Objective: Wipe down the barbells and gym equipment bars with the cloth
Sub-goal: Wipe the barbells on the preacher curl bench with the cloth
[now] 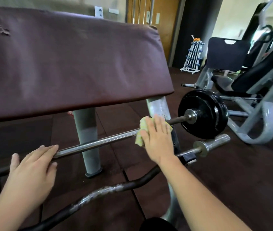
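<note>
On the dark gym floor (pixel 232 189) below a maroon pad (pixel 65 60), the flat right hand (pixel 159 139) presses the cloth (pixel 140 130) on the barbell (pixel 99 142) near its plates (pixel 204 112), the spread left hand (pixel 32 170) steadies it, and the curl bar (pixel 99 192) looks unwiped.

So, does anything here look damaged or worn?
Yes. The maroon pad has a small tear near its upper left, and the curved bar nearest the camera shows whitish, flaky patches where its dark finish looks worn.
</note>
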